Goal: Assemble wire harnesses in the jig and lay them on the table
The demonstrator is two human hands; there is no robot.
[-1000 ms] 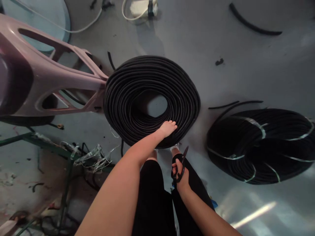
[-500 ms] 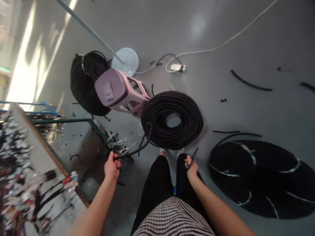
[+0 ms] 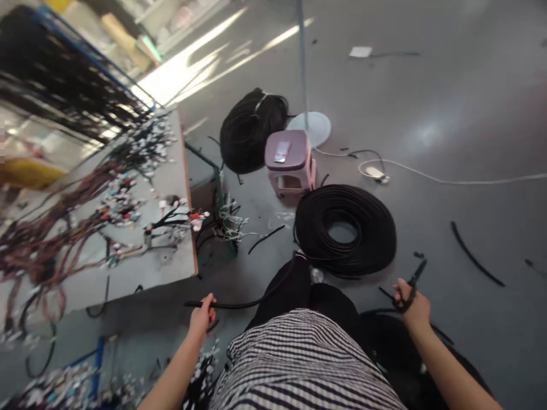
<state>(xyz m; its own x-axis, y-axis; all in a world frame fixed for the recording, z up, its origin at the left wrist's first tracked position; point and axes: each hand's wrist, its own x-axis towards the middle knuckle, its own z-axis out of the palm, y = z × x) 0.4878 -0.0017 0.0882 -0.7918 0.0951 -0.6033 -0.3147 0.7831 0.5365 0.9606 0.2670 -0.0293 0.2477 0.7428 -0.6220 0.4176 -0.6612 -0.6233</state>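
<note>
Left hand (image 3: pixel 202 315) gripping black hose (image 3: pixel 239 304) from floor coil (image 3: pixel 345 229), right hand (image 3: pixel 411 304) holding scissors (image 3: pixel 411 285), pink stool (image 3: pixel 290 162) behind

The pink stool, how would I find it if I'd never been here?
Start at the worktable on the left, then look right along the grey floor. The stool stands between two black tubing coils; it is the only pink thing there.

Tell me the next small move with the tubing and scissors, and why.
Probably bring the right hand with the scissors across to the black tubing. The left hand grips its free end, pulled out from the coil on the floor, while the scissors are held well off to the side.
</note>
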